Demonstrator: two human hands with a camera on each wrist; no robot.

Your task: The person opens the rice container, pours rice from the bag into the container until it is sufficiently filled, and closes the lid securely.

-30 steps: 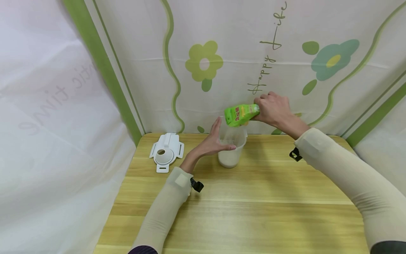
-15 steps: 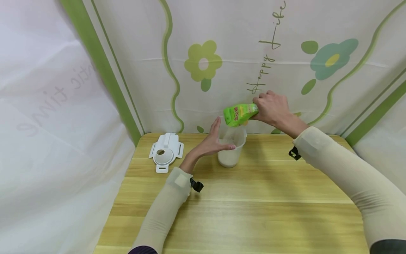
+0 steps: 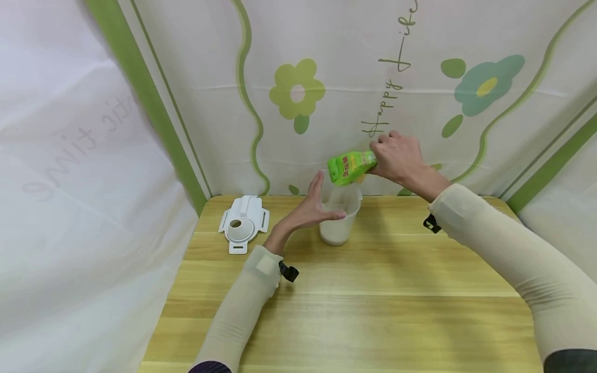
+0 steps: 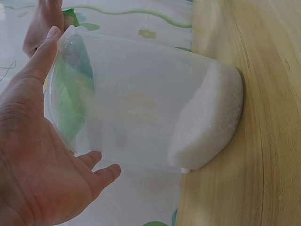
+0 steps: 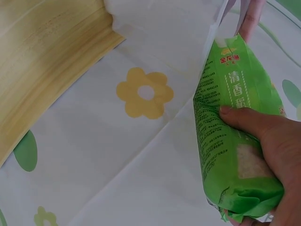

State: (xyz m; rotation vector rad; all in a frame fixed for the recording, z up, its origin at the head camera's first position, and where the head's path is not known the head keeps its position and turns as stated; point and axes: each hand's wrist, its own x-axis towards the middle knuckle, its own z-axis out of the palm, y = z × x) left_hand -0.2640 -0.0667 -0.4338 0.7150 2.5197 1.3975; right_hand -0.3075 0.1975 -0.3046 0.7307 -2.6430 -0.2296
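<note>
My right hand (image 3: pixel 396 158) grips a green bag of rice (image 3: pixel 347 167), tipped so its far end points down over the mouth of a translucent plastic container (image 3: pixel 333 232). In the right wrist view, the thumb presses along the printed side of the bag (image 5: pixel 235 141). My left hand (image 3: pixel 308 211) holds the container around its rim, thumb on the near side and fingers on the far side. White grains (image 4: pixel 211 113) lie in a sloping heap at the container's bottom in the left wrist view. Through the wall, the bag's green shows near the rim.
A white plastic piece (image 3: pixel 244 223) with a round raised opening and slotted tabs lies at the table's back left. The wooden table (image 3: pixel 354 311) meets a white patterned curtain (image 3: pixel 345 77) right behind the container. More white cloth hangs at both sides.
The right hand has risen very slightly with the bag. Left hand and container stay in place, while the head view shifts a little.
</note>
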